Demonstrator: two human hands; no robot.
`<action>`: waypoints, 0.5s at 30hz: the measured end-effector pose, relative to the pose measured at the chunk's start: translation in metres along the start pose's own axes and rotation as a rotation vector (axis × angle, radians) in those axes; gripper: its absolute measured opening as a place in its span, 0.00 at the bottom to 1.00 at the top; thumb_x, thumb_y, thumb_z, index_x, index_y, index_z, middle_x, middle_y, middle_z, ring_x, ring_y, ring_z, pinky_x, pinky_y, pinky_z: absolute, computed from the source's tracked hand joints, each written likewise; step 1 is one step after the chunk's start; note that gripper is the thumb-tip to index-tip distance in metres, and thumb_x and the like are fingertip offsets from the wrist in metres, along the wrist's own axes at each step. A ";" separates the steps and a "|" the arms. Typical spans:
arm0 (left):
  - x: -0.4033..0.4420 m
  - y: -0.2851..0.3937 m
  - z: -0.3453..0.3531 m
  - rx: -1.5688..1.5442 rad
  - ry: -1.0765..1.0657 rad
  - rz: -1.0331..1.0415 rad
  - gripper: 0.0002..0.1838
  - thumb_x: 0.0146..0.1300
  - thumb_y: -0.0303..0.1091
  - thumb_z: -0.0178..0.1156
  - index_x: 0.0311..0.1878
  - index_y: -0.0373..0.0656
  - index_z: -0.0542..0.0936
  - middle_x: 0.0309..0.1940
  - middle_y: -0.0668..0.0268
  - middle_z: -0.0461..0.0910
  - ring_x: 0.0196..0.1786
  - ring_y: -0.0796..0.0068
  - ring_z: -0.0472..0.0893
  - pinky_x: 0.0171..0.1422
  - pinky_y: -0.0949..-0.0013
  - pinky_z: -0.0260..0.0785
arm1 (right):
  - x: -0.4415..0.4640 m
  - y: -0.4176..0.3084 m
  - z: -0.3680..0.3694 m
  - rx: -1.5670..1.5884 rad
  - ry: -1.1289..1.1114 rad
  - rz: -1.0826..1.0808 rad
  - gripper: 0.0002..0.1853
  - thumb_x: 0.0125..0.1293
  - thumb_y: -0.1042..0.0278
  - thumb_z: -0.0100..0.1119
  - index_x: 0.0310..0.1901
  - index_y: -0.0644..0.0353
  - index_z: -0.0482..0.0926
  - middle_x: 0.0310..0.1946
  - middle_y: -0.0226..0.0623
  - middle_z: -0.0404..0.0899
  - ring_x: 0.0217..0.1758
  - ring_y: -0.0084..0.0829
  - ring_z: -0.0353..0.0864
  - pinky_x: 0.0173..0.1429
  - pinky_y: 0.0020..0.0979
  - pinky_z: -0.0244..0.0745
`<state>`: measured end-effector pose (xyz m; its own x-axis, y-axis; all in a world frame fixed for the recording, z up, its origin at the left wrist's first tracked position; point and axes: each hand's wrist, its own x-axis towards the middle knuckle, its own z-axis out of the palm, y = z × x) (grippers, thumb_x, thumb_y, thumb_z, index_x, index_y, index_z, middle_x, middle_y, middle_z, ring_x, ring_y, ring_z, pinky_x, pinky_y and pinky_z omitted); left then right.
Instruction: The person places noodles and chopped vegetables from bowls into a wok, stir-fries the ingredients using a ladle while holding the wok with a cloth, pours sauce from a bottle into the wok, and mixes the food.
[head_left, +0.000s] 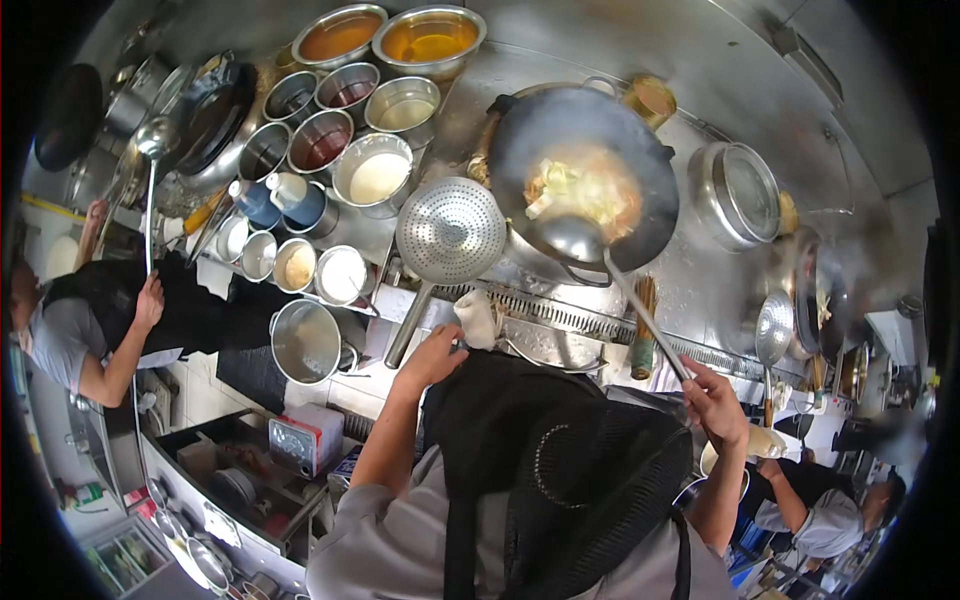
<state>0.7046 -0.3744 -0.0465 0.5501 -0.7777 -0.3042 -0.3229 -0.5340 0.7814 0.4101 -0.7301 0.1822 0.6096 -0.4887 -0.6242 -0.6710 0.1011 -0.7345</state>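
**Round-bowled steel ladle (573,238) in a large, dark, round wok (519,150)**

The ladle's bowl rests by steaming pale-and-orange food (590,190) inside the wok, on the steel stove (690,235). The right hand (715,402) has its fingers clamped on the long handle. The left hand (432,357) is beside a crumpled off-white cloth (477,318); its grip cannot be told.

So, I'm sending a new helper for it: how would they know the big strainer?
Find the big black wok. Just to the person's left of it is a round metal strainer, its handle pointing back toward the person. The ladle in the wok is solid; this one is full of small holes.
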 end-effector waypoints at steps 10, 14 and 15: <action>0.001 0.006 0.002 0.021 0.119 0.044 0.30 0.60 0.35 0.66 0.63 0.38 0.67 0.60 0.46 0.70 0.63 0.42 0.72 0.65 0.53 0.68 | 0.031 0.000 0.003 -0.671 0.347 -0.472 0.21 0.68 0.73 0.61 0.63 0.63 0.76 0.54 0.57 0.81 0.54 0.45 0.85 0.59 0.36 0.77; 0.002 -0.003 0.005 0.034 0.246 0.000 0.35 0.57 0.31 0.68 0.65 0.31 0.64 0.58 0.39 0.70 0.62 0.38 0.71 0.66 0.51 0.67 | -0.019 -0.040 -0.033 -0.774 0.324 -0.357 0.24 0.61 0.74 0.66 0.61 0.57 0.79 0.50 0.51 0.84 0.52 0.48 0.85 0.55 0.40 0.78; 0.005 -0.010 0.010 0.036 0.286 -0.014 0.36 0.57 0.31 0.68 0.65 0.28 0.62 0.58 0.38 0.70 0.63 0.38 0.70 0.67 0.52 0.67 | -0.018 -0.040 -0.033 -0.771 0.331 -0.356 0.24 0.61 0.74 0.66 0.61 0.57 0.79 0.50 0.51 0.84 0.52 0.48 0.85 0.55 0.40 0.78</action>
<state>0.7033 -0.3762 -0.0614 0.7475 -0.6483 -0.1446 -0.3385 -0.5591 0.7568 0.4125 -0.7539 0.2313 0.7620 -0.6161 -0.1992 -0.6354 -0.6522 -0.4133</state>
